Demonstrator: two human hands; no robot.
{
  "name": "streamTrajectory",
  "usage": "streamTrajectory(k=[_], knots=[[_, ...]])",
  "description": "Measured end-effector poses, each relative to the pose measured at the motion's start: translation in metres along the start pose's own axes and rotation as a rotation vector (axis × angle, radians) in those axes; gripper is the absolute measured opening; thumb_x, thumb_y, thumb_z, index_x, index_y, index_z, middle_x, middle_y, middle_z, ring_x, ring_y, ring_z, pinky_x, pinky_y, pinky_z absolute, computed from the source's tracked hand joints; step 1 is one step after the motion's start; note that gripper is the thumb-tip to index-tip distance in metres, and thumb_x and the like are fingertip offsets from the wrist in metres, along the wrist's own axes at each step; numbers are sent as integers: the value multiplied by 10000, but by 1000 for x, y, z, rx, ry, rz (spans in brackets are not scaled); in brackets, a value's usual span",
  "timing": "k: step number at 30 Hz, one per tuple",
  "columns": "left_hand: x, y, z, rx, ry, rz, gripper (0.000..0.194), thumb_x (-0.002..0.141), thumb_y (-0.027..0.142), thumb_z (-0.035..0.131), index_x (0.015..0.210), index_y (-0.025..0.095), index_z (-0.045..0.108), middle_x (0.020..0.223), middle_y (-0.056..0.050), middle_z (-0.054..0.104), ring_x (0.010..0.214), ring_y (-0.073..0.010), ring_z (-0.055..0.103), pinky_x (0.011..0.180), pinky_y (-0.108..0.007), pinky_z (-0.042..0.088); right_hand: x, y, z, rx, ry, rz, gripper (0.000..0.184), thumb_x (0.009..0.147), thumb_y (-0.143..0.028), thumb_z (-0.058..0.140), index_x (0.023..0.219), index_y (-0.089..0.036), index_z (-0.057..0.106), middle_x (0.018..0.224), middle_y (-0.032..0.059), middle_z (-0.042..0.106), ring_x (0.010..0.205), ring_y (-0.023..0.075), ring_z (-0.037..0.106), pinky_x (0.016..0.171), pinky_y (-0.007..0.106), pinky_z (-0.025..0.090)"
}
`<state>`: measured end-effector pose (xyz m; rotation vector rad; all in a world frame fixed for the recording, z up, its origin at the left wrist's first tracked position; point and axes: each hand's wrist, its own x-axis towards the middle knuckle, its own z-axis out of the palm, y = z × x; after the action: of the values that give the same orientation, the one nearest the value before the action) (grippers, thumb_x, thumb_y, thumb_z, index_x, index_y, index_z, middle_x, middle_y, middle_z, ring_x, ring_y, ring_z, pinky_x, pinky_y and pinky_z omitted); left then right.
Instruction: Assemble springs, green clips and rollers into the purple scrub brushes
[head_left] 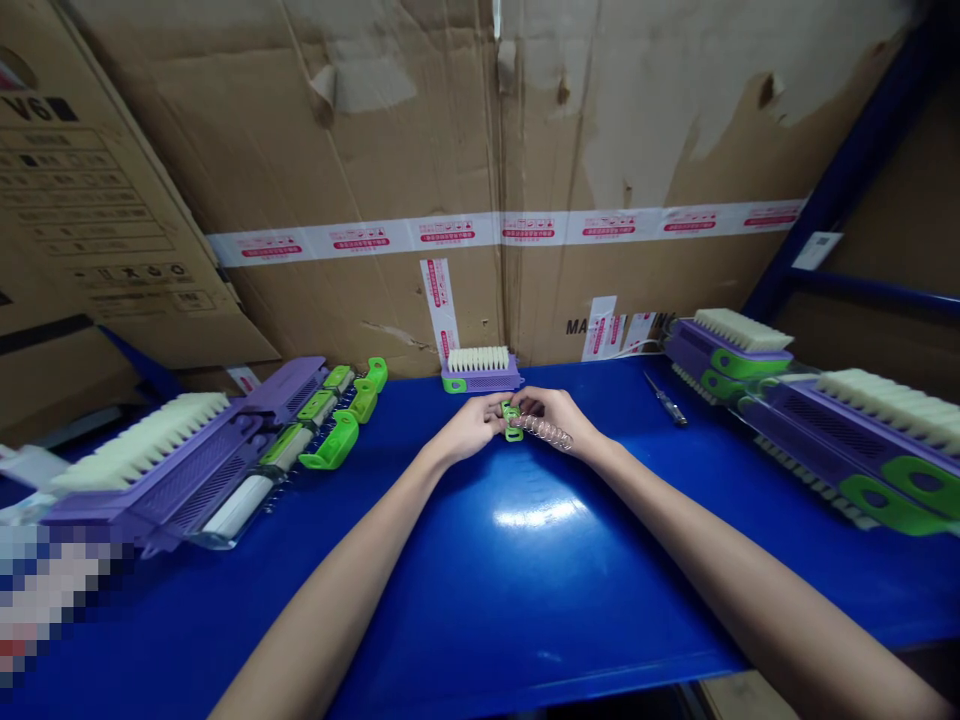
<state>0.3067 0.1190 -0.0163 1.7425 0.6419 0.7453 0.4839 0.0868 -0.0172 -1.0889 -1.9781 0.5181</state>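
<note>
My left hand (pixel 471 428) pinches the left side of a small green plastic part (pixel 513 434), held up above the blue table (pixel 465 600). A thin metal coil spring (pixel 551 434) stretches from that part to the lower right, under my right hand (pixel 561 410). The fingers of my right hand are closed at the coil's upper end, against the green part. Exactly where the coil meets the part is hidden by the fingers. Just behind both hands, a purple brush (pixel 480 378) with cream bristles rests on the table, bristles up.
Purple brush bodies (pixel 191 470) and green curved pieces (pixel 337 440) lie at left. More purple brushes (pixel 817 420) with green ends are stacked at right. A screwdriver-like tool (pixel 666 400) lies nearby. Taped cardboard (pixel 360 150) walls the back; a blue metal post (pixel 825 150) stands right.
</note>
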Motion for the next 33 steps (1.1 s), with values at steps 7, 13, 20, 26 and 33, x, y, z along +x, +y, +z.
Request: streamTrajectory(k=[7, 13, 20, 26, 33], knots=[[-3, 0, 3, 79, 107, -30, 533, 751, 53, 574, 1279, 96, 506, 964, -102, 710, 827, -160, 653, 893, -369, 488, -4, 7, 0, 88, -3, 37, 236, 768, -267, 629, 970, -149, 663, 811, 49, 703, 736, 168, 651, 673, 253, 475], [-6, 3, 7, 129, 150, 21, 537, 736, 106, 621, 1264, 104, 523, 906, -82, 706, 798, -162, 653, 859, -347, 501, -7, 0, 2, 101, 6, 107, 311, 723, -222, 647, 1028, -164, 666, 919, 50, 718, 797, 174, 665, 693, 260, 503], [-9, -1, 11, 234, 305, 37, 427, 698, 177, 684, 1110, 136, 582, 786, -31, 660, 735, -145, 625, 747, -284, 493, -8, -5, 4, 176, 92, 180, 354, 715, -333, 690, 1028, -171, 664, 948, 67, 718, 855, 190, 663, 789, 330, 519], [-12, 1, 13, 440, 384, 29, 300, 674, 377, 739, 813, 172, 570, 640, 27, 572, 607, -122, 515, 594, -240, 410, -6, -9, 0, 351, 149, 328, 474, 713, -378, 690, 1105, -125, 601, 762, 48, 719, 713, 173, 663, 693, 293, 512], [-21, 12, 17, 1196, 228, 79, 200, 894, 332, 494, 875, 195, 639, 735, -74, 679, 687, -201, 630, 656, -281, 386, -6, -10, -1, 401, 179, 341, 453, 670, -335, 727, 1066, -139, 625, 752, 36, 722, 733, 173, 665, 750, 305, 502]])
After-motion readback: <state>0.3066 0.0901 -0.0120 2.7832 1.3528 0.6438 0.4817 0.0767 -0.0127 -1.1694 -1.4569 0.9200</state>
